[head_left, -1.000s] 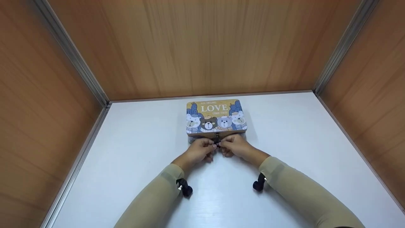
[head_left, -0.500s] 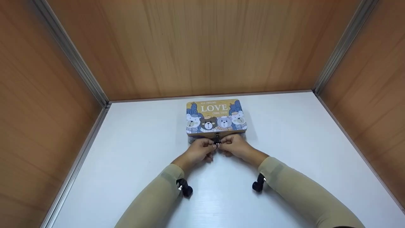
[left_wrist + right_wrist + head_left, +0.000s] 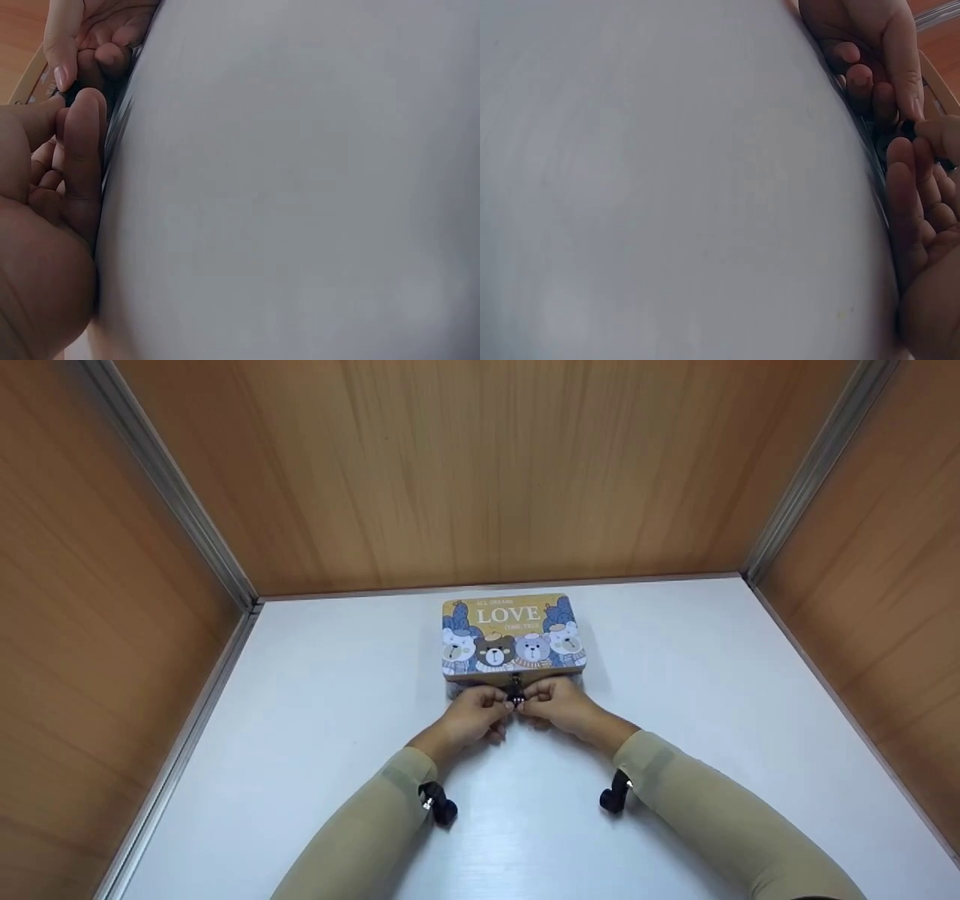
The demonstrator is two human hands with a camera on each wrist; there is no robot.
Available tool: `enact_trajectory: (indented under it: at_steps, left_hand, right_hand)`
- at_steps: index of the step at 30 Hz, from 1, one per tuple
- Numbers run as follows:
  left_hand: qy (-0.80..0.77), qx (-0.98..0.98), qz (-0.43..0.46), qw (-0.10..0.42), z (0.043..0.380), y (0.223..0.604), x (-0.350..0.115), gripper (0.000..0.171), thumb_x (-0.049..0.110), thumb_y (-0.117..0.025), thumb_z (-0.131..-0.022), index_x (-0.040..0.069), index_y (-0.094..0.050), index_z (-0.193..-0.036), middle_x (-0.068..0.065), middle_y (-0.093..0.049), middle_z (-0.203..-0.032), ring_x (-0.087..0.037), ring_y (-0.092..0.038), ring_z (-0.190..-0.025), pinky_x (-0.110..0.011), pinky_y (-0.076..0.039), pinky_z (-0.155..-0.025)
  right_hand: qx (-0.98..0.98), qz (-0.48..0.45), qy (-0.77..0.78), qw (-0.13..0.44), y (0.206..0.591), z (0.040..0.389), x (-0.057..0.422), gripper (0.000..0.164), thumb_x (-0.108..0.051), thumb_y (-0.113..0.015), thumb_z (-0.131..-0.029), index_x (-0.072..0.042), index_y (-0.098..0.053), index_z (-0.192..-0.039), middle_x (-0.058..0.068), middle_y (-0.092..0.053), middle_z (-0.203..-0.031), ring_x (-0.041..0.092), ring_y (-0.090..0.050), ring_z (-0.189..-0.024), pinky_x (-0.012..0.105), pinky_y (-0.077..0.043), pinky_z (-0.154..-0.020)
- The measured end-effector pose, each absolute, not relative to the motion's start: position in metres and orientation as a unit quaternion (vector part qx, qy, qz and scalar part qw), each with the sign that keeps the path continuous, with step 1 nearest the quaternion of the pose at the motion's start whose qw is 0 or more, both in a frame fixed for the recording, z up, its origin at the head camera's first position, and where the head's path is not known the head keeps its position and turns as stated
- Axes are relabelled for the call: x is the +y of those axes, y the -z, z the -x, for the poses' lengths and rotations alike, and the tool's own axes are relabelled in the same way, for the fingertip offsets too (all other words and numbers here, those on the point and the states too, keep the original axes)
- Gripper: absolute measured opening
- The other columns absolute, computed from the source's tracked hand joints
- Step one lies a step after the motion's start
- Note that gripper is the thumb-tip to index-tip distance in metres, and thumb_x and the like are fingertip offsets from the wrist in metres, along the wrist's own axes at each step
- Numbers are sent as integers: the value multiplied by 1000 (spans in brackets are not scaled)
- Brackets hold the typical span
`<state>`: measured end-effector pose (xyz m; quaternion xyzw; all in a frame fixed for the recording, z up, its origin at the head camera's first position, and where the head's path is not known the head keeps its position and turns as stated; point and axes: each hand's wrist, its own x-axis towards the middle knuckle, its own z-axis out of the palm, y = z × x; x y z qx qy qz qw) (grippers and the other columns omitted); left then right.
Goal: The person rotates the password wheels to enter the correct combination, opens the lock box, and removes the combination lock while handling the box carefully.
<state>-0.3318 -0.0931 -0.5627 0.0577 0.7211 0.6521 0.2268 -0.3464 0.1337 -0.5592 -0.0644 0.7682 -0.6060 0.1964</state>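
Note:
A rectangular tin box (image 3: 514, 634) with bears and "LOVE" on its lid sits closed at the back middle of the table in the head view. At its front clasp hangs a small black padlock (image 3: 517, 700), mostly covered by fingers. My left hand (image 3: 469, 716) pinches the padlock from the left, thumb and curled index finger on it. From the right, my right hand (image 3: 564, 709) pinches it the same way. Both wrist views show the fingertips meeting around the dark padlock (image 3: 908, 129); its details are too small to tell.
The white tabletop (image 3: 360, 675) is enclosed by a wooden back panel (image 3: 480, 472) and wooden side panels with grey metal corner strips. Small black wrist devices (image 3: 442, 812) hang from both sleeves.
Both hands stay at the padlock with only slight finger motion. The padlock's visible face shifts a little between the fingertips. The box stays in place.

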Motion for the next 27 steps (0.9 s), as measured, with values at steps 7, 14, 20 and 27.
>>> enact_trajectory:
  at_steps: [7, 14, 20, 27]
  left_hand:
    - [-653, 721, -55, 225, 332, 562, -93, 9, 11, -68, -113, 2, -69, -113, -5, -69, -88, -16, -70, -69, -27, -65, -61]
    - [-645, 732, -54, 214, 332, 562, -91, 13, 8, -65, -113, -2, -69, -120, -4, -69, -87, -14, -70, -65, -25, -63, -59]
    - [-645, 733, -61, 207, 331, 563, -90, 12, 7, -65, -112, -3, -68, -118, -4, -69, -86, -13, -68, -63, -24, -61, -58]
    - [-643, 733, -61, 213, 331, 560, -91, 11, 7, -64, -113, -2, -68, -118, -5, -69, -90, -13, -70, -65, -24, -63, -59]
  right_hand:
    - [768, 68, 605, 198, 560, 348, 135, 21, -7, -82, -99, 5, -79, -116, -2, -80, -83, 9, -72, -68, 20, -61, -61]
    - [765, 87, 608, 193, 562, 347, 136, 20, -8, -84, -98, 4, -79, -113, -5, -78, -81, 7, -69, -67, 19, -58, -59]
    - [763, 78, 612, 189, 561, 348, 135, 20, -7, -84, -98, 6, -79, -113, -2, -79, -81, 7, -70, -66, 18, -58, -59]
    - [770, 63, 600, 206, 558, 349, 133, 21, -13, -75, -105, 5, -82, -114, 0, -79, -79, 9, -73, -66, 21, -62, -58]
